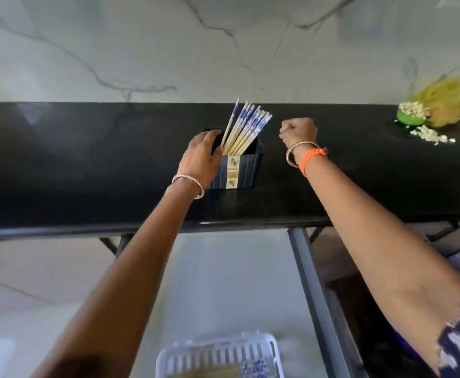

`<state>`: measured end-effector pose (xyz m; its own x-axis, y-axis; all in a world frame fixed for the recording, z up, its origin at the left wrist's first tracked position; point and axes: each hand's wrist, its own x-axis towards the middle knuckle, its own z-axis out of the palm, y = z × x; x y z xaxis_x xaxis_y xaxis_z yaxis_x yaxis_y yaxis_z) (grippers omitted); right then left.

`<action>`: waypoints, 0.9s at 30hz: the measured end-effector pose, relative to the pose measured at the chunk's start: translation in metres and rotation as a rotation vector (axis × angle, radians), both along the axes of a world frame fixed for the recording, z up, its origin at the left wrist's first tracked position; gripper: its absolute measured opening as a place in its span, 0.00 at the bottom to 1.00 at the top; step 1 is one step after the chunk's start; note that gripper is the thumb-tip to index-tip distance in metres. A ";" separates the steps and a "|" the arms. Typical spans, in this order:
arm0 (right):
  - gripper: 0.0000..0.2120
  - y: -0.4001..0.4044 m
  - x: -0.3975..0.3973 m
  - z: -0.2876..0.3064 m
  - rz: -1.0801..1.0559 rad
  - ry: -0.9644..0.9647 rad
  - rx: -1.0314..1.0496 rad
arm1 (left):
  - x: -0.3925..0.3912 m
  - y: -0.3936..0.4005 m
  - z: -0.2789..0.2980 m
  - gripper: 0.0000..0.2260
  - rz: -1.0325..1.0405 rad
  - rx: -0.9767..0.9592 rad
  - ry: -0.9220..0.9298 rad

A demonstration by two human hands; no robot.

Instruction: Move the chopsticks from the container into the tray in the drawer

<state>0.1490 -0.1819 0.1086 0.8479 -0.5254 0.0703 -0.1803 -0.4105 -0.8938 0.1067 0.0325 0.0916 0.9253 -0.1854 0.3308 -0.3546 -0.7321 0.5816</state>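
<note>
A dark blue striped container (pixel 246 170) stands on the black counter and holds several wooden chopsticks (pixel 246 128) with blue-and-white patterned tops that lean to the right. My left hand (pixel 203 156) grips the container's left rim and side. My right hand (pixel 299 130) hovers just right of the chopstick tops, fingers curled into a fist with nothing visible in it. Below the counter, in the open drawer (pixel 309 282), a white slotted tray (pixel 218 350) holds a few chopsticks (pixel 231 371).
The black counter (pixel 87 173) runs across the view under a marble wall. At the far right sit a green bowl (pixel 410 118) of pale scraps, a yellow bag (pixel 447 100) and scattered bits (pixel 430 136).
</note>
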 end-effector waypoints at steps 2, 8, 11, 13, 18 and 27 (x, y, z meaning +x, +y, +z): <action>0.12 -0.005 0.027 -0.005 0.034 0.075 0.098 | 0.018 -0.006 -0.004 0.17 0.008 0.039 -0.009; 0.20 0.000 0.059 -0.027 0.129 0.212 0.328 | 0.027 -0.010 -0.034 0.11 0.039 0.051 0.013; 0.16 0.005 0.067 -0.031 0.061 0.093 0.381 | 0.028 -0.014 -0.040 0.11 0.067 0.020 -0.071; 0.14 0.006 0.070 -0.028 0.036 0.044 0.420 | 0.029 -0.015 -0.040 0.11 0.075 0.001 -0.092; 0.10 0.008 0.069 -0.020 -0.039 0.005 0.463 | 0.030 -0.016 -0.038 0.12 0.076 -0.016 -0.053; 0.11 -0.017 0.026 0.029 -0.303 -0.162 0.688 | 0.018 -0.020 -0.028 0.11 0.087 0.041 -0.035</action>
